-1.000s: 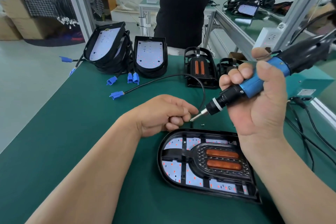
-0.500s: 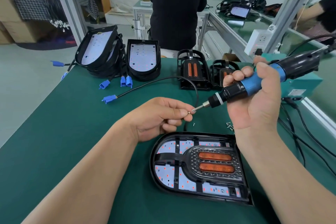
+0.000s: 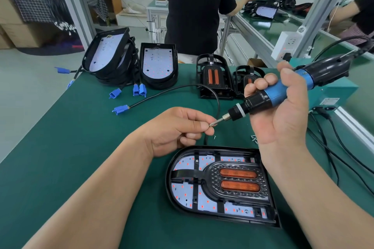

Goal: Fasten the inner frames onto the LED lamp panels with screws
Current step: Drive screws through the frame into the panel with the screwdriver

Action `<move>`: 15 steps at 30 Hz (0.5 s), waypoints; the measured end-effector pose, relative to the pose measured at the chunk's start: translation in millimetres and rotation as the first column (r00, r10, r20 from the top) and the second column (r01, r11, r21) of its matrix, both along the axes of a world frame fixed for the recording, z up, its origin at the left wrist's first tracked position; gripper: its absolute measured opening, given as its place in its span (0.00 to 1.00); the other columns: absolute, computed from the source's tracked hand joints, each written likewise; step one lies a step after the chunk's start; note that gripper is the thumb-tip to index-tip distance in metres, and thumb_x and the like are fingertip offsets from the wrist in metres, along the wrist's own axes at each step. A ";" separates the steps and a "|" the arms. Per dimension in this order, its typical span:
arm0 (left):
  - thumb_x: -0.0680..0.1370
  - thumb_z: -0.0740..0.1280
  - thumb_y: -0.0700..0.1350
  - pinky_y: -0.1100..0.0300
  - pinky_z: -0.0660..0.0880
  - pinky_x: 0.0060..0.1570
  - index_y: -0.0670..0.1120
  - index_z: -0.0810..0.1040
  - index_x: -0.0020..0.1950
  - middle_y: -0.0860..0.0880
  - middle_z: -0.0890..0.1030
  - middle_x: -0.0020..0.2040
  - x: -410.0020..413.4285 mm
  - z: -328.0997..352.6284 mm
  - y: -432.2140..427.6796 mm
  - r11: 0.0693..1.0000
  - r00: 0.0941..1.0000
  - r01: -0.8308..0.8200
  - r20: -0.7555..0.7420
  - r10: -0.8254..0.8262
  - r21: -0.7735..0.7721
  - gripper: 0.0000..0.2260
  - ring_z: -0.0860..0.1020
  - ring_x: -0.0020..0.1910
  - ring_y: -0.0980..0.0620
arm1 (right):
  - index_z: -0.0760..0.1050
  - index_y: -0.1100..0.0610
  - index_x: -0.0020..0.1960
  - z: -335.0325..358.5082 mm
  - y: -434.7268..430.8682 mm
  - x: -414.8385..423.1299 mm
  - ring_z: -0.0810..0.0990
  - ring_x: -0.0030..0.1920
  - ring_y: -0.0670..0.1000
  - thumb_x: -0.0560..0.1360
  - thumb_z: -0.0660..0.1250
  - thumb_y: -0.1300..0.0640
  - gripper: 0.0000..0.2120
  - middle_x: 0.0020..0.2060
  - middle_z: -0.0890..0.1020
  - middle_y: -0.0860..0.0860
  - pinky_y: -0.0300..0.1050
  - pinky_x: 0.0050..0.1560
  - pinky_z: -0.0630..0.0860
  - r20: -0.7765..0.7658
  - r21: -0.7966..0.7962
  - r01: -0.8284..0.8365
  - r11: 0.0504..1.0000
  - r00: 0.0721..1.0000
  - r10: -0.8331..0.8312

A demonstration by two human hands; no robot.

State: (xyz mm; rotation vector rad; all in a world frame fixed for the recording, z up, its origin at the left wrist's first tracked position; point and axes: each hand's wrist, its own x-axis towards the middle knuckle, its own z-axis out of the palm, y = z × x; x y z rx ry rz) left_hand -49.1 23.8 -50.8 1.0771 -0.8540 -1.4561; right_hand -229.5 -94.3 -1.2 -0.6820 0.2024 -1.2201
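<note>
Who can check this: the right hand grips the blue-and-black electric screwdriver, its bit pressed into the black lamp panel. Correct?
No. In the head view the right hand grips the blue-and-black electric screwdriver, but its bit meets the left hand at the fingertips, clear of the black lamp panel.

On the table (image 3: 60, 157), an inner frame (image 3: 238, 182) sat in the lamp panel (image 3: 182, 192). From that panel, the left hand (image 3: 178, 129) was at eleven o'clock, pinching a screw (image 3: 210, 124) against the tip of the screwdriver (image 3: 273, 93), which the right hand (image 3: 283, 111) held at one o'clock. Loose screws (image 3: 254, 139) lay just behind the panel at one. Farther back, panel stacks (image 3: 109, 58) stood at eleven, spare frames (image 3: 212, 77) at twelve and a box (image 3: 332, 91) at two.
</note>
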 end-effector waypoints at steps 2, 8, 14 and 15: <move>0.81 0.65 0.31 0.70 0.63 0.26 0.38 0.85 0.55 0.43 0.84 0.44 0.0 0.4 -0.5 1.000 1.000 0.001 0.005 -0.001 -0.004 0.09 0.65 0.31 0.57 | 0.75 0.54 0.57 -0.6 -1.2 -0.3 0.75 0.38 0.49 0.82 0.64 0.59 0.04 0.38 0.75 0.49 0.47 0.49 0.76 0.005 0.010 0.003 1.000 1.000 -0.003; 0.82 0.65 0.31 0.70 0.62 0.26 0.38 0.85 0.55 0.43 0.84 0.42 1.0 0.6 0.1 1.000 0.999 0.006 0.051 -0.006 -0.010 0.09 0.64 0.30 0.57 | 0.75 0.54 0.57 -1.3 -2.3 0.9 0.75 0.38 0.49 0.83 0.64 0.60 0.04 0.38 0.75 0.49 0.47 0.49 0.76 -0.023 -0.005 -0.012 1.000 1.000 0.012; 0.81 0.68 0.32 0.69 0.64 0.27 0.38 0.84 0.57 0.41 0.85 0.43 2.1 -0.6 0.3 0.999 0.992 -0.024 0.125 0.026 -0.023 0.08 0.65 0.29 0.57 | 0.73 0.55 0.57 -1.5 -3.9 2.8 0.77 0.38 0.49 0.83 0.69 0.57 0.06 0.38 0.76 0.50 0.46 0.47 0.79 -0.119 0.014 0.017 1.000 0.993 -0.016; 0.81 0.68 0.32 0.69 0.64 0.27 0.38 0.85 0.57 0.41 0.85 0.43 2.3 -1.1 -0.1 0.999 0.990 -0.031 0.133 0.034 -0.027 0.08 0.65 0.29 0.57 | 0.72 0.56 0.57 -2.0 -4.6 2.9 0.78 0.38 0.49 0.83 0.71 0.56 0.09 0.39 0.77 0.50 0.46 0.47 0.79 -0.135 0.034 0.032 0.999 0.991 -0.027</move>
